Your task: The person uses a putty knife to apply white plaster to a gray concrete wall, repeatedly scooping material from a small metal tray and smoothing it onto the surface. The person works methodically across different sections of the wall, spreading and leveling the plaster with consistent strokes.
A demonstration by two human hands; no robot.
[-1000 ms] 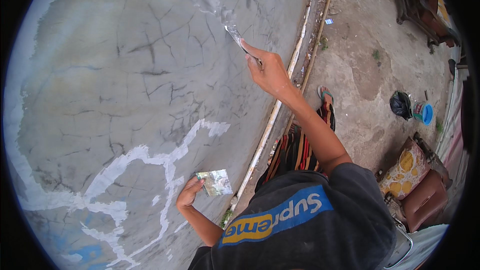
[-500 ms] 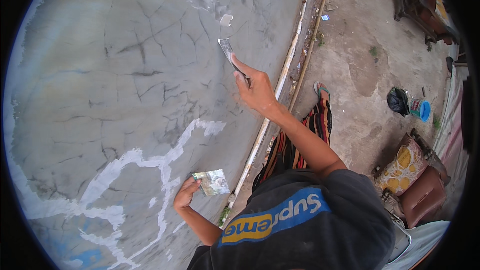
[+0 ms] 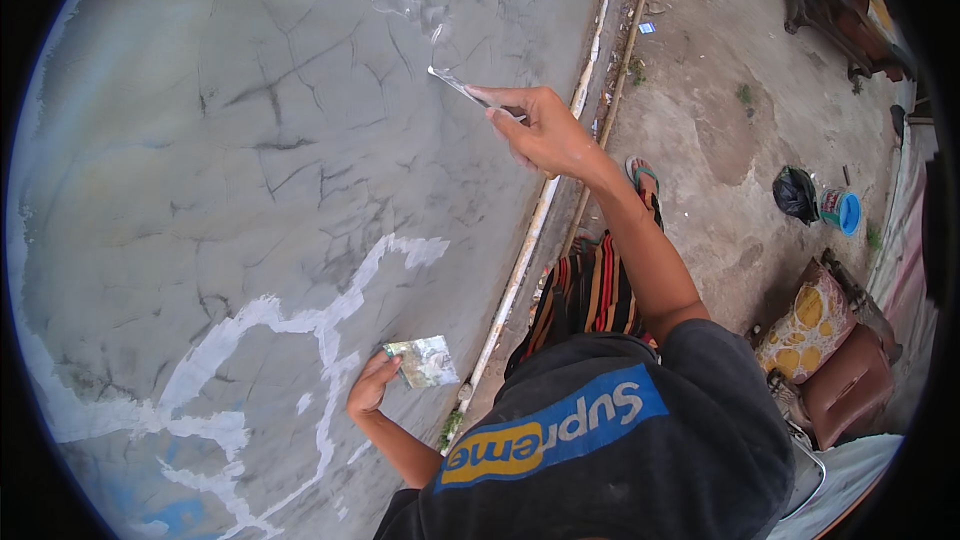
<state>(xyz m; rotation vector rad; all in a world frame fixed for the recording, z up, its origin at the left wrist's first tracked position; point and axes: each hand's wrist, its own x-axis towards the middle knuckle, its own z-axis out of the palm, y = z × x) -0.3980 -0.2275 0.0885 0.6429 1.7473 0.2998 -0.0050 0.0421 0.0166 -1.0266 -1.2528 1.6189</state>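
Note:
A putty knife (image 3: 462, 86) sits in my right hand (image 3: 548, 136), fingers closed round its handle. Its blade is seen nearly edge-on, with a bit of white at the tip, close to or against the grey wall (image 3: 300, 155); I cannot tell whether they touch. Just above the tip, a small streak of white putty (image 3: 437, 32) marks the wall. My left hand (image 3: 373, 383) grips one edge of a flat rectangular plate (image 3: 427, 362), smeared greenish and white. White putty bands (image 3: 262, 317) cover cracks on the lower part of the wall, while dark cracks show bare above them.
A white-painted edge (image 3: 540, 195) and a thin pole (image 3: 622, 70) run along the wall's foot. On the concrete ground are a black plastic bag (image 3: 795, 194) and a blue-rimmed bucket (image 3: 848, 213). Cushioned brown furniture (image 3: 850, 390) stands at the right, dark wooden furniture (image 3: 830, 0) farther off.
My right hand has moved right and slightly up, and the putty knife has turned edge-on. The white dab above it has become a thin streak. My left hand stays nearly still.

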